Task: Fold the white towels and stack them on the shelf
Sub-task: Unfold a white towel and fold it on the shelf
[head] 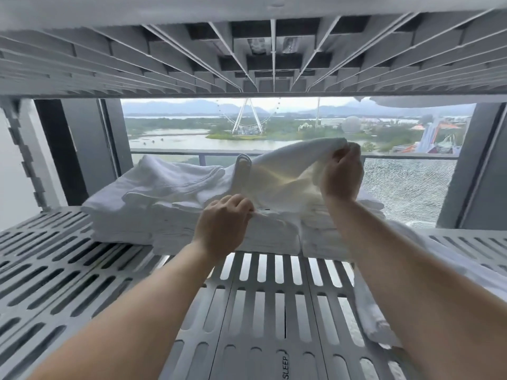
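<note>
A white towel point(282, 174) is stretched between my hands above the stacks. My right hand point(343, 174) pinches its raised far corner. My left hand point(223, 224) pinches its near lower edge, just over the middle stack. Folded white towels point(227, 237) lie in low stacks side by side on the grey slotted shelf point(260, 297). A looser, rumpled towel point(170, 176) lies on top of the left stack. Part of the right stack is hidden behind my right forearm.
Another grey slotted shelf point(247, 58) hangs close overhead. A loose white towel point(378, 319) drapes over the shelf's right side beneath my right arm. Behind the shelf are a window, a dark frame post point(82, 149) at left and a balcony rail point(192, 152).
</note>
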Tool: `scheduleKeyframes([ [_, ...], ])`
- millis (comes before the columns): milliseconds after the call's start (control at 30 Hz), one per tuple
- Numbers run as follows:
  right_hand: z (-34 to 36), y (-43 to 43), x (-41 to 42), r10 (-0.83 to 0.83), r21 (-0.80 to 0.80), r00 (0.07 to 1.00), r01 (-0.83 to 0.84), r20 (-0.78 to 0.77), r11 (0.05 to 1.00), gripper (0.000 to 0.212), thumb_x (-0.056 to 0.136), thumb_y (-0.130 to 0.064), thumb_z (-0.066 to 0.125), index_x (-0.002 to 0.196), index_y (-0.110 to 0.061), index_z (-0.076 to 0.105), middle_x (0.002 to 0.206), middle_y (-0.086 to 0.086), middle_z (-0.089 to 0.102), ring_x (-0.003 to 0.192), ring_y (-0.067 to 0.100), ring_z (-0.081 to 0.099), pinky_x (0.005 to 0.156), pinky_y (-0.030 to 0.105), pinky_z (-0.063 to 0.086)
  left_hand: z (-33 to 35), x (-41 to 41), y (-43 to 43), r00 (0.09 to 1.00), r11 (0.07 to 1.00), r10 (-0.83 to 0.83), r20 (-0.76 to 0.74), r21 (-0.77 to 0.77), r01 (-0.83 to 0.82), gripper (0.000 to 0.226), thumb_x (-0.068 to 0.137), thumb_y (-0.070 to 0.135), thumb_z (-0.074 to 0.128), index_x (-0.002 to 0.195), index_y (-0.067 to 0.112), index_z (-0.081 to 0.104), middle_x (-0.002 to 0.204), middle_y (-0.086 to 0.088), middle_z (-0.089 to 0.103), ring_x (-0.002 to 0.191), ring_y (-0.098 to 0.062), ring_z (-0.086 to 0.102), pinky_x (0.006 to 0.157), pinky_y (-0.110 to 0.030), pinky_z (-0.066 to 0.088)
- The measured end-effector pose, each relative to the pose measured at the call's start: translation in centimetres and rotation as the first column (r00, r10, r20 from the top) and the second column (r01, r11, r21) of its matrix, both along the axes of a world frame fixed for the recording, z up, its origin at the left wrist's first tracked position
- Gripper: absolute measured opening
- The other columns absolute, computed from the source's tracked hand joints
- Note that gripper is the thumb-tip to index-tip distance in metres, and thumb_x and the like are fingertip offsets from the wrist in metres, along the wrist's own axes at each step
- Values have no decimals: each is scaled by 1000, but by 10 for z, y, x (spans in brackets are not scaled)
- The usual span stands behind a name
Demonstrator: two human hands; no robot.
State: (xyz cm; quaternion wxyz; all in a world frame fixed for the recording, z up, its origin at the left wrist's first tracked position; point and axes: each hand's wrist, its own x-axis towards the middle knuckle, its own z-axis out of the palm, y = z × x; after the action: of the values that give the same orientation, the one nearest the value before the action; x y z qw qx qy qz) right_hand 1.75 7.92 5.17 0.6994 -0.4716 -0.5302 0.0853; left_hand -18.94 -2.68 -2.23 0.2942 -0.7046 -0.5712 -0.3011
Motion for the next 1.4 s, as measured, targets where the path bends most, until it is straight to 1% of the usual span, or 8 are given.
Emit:
scheduleKeyframes([
  [200,8,-51,16,-28,132,985,51,-167,990,44,83,-25,28,107,0,55,85,6,56,76,20,47,62,24,25,3,3,-7,993,995,-57,101,92,48,13,96,19,53,99,10,62,98,-7,62,94,-33,60,77,-48,51],
  [467,1,-95,29,7,194,977,35,-214,980,12,96,-7,32,94,-14,42,67,-13,37,53,-12,39,55,14,32,-37,19,-36,980,993,-97,175,85,83,13,90,13,50,98,9,59,94,-7,61,90,-31,58,77,-42,46],
  [667,19,-112,50,31,199,948,35,-317,979,10,97,-17,35,92,-17,43,67,-16,41,55,-5,40,55,18,33,-40,40,-65,977,996,-88,192,24,85,11,90,12,49,97,9,58,95,-5,62,89,-30,60,70,-36,42],
  [800,1,-126,67,5,225,989,30,-151,974,17,98,-20,33,98,-15,49,74,-11,50,63,7,42,52,25,27,-35,71,-84,969,999,-39,243,9,38,22,86,24,38,92,13,56,88,-1,63,72,-30,58,56,-33,39],
  [900,-33,-126,78,-73,133,970,43,231,990,23,91,-22,38,97,-11,57,82,1,57,76,23,48,61,32,25,-33,82,-100,951,1000,9,310,5,-11,22,80,25,34,82,16,54,80,3,61,63,-28,52,54,-31,34],
  [1033,-83,-135,73,238,-335,590,59,772,940,39,94,-36,42,102,-12,71,102,16,71,104,35,62,87,37,45,-37,86,-124,953,999,45,300,-36,-35,15,79,23,34,74,22,48,74,7,54,61,-21,48,53,-29,33],
  [1167,-97,-148,69,448,-533,527,12,722,846,44,92,-36,39,107,-7,69,109,18,70,107,36,63,93,40,48,-47,82,-137,935,994,98,340,-80,-76,16,89,26,39,73,26,41,75,9,47,64,-21,49,55,-31,39],
  [1400,-75,-152,56,308,-332,590,-71,746,941,32,83,-12,54,102,-26,76,102,6,74,101,31,66,92,36,48,-50,63,-131,901,985,173,397,-67,-159,35,93,37,29,82,14,53,83,-1,56,69,-24,53,57,-35,44],
])
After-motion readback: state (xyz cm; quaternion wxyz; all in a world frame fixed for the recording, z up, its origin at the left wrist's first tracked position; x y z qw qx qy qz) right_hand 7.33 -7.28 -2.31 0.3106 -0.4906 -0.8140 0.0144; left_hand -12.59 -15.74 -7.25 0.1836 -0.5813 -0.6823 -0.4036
